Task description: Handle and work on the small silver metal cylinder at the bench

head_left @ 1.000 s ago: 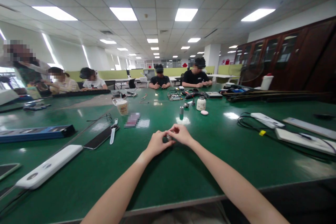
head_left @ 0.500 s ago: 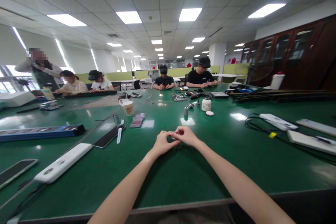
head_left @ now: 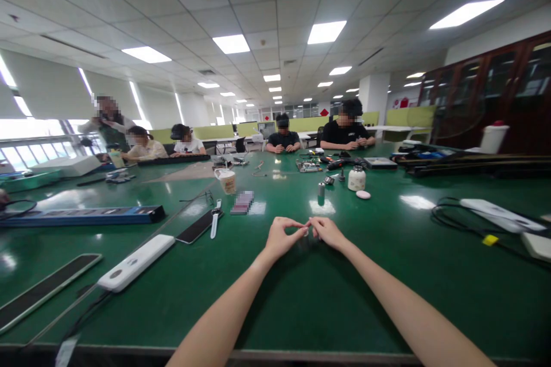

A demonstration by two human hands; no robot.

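Note:
My left hand point(head_left: 283, 236) and my right hand point(head_left: 328, 231) meet just above the green table, fingertips touching. Thumb and index finger of the left hand are pinched round a small pale thing point(head_left: 306, 232), too small to name. The fingers of my right hand are bent and press at the same spot; what they grip is mostly hidden. Beyond the hands a small silver cylinder point(head_left: 321, 190) stands upright. To its right are a white jar point(head_left: 357, 179) and a round pinkish-white lid point(head_left: 363, 195) lying flat.
On the left lie a white power strip point(head_left: 136, 264), a dark phone point(head_left: 200, 226), a white-strapped watch point(head_left: 216, 218) and a blue power strip point(head_left: 90, 215). A paper cup point(head_left: 228, 182) stands farther back. Another white power strip point(head_left: 501, 214) with black cables lies right. Several people sit across the table.
The camera view has turned left, so everything sits farther right. My fingers have shifted from overlapping to meeting tip to tip, and a small pale thing shows beneath them.

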